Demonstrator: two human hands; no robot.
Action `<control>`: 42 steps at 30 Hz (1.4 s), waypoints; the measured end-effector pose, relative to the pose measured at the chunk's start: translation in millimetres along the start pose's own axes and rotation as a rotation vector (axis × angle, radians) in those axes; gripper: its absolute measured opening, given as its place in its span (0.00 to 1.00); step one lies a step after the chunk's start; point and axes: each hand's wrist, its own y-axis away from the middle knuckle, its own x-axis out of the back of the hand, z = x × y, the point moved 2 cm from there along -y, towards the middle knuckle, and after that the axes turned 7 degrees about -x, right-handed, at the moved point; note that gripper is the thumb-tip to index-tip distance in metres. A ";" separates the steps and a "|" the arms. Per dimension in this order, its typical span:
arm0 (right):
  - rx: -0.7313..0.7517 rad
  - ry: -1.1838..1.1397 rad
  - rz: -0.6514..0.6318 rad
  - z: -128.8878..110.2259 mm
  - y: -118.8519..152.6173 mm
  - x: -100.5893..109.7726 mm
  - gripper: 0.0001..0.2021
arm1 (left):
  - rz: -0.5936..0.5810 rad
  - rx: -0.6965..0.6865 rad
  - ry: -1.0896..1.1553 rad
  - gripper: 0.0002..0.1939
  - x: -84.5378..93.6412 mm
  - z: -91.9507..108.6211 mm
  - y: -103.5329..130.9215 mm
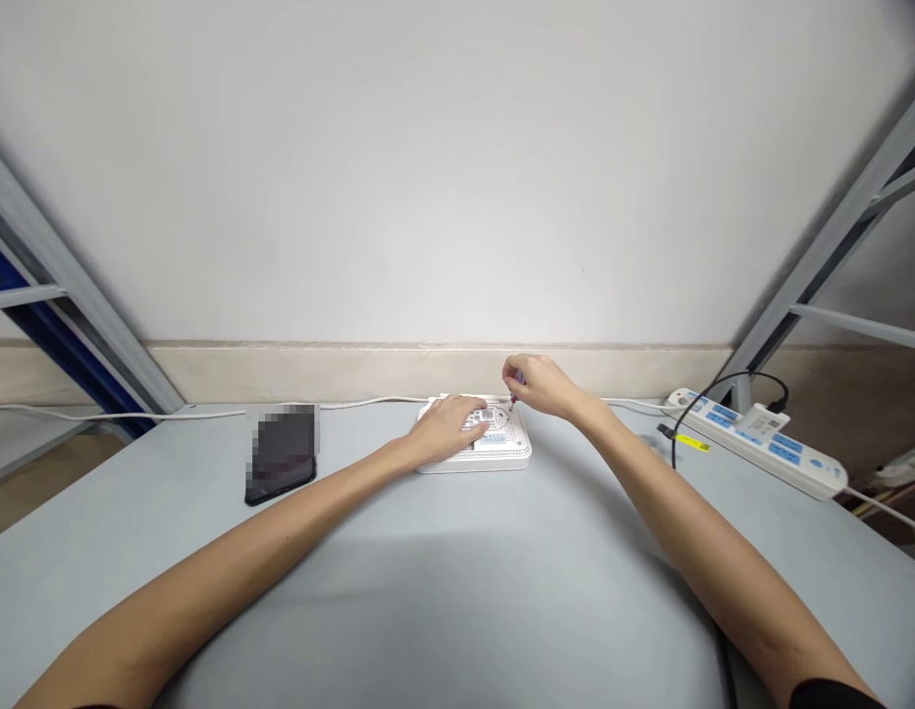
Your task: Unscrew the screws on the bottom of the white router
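A white box-shaped device (pixel 507 448) with vent holes and printed labels lies flat on the grey table (pixel 442 591), close to the wall. My left hand (pixel 447 427) rests on its left part, fingers apart and pressing on the top face. Above the device's back right corner, my right hand (pixel 538 383) pinches a small screwdriver (pixel 513 402) with a reddish part near its shaft. The tool points down, its tip at the device's top near that corner. Most of the handle is hidden by my fingers.
A dark phone-like object (pixel 284 453), partly pixelated, lies at the left. On the right stands a white power strip (pixel 759 443) with blue sockets and a plugged-in adapter (pixel 761 421). A black cable (pixel 674 448) with a yellow tag (pixel 693 443) runs near my right arm. Metal frames rise at both sides.
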 end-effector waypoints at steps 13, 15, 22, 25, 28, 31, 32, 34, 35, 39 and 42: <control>-0.038 -0.427 0.100 18.4 -6.6 -6.6 0.11 | -0.003 0.003 0.006 0.23 1.2 2.3 -0.5; -0.048 -0.612 0.075 23.4 -8.6 -11.3 0.10 | 0.000 0.000 0.002 0.22 1.0 2.0 -0.4; -0.066 -1.462 -0.031 26.7 -12.4 -40.4 0.15 | 0.000 -0.009 0.004 0.21 0.1 0.3 -0.4; -0.130 -1.518 -0.043 26.3 -11.8 -44.9 0.16 | 0.002 -0.018 0.006 0.22 0.0 0.1 -0.4; -0.157 -1.497 -0.029 29.7 -11.6 -44.0 0.17 | 0.002 -0.010 0.000 0.22 -0.1 -0.3 -0.2; -0.173 -1.487 -0.030 34.3 -12.2 -43.8 0.16 | -0.002 -0.005 0.002 0.22 -0.1 -0.3 -0.2; -0.176 -1.485 -0.035 35.5 -12.4 -44.1 0.16 | -0.004 -0.007 0.004 0.22 -0.1 -0.2 -0.1; -0.181 -1.481 -0.043 36.7 -12.6 -44.8 0.17 | -0.004 -0.005 0.008 0.22 -0.1 -0.1 -0.1; -0.183 -1.479 -0.047 36.8 -12.6 -45.1 0.17 | -0.002 -0.002 0.009 0.22 0.0 -0.2 -0.1; -0.186 -1.473 -0.069 34.1 -12.2 -45.6 0.19 | 0.008 -0.002 0.002 0.22 0.2 -0.2 -0.1; -0.166 -1.476 -0.131 29.5 -12.0 -45.8 0.19 | 0.007 -0.012 0.000 0.21 0.7 0.2 -0.4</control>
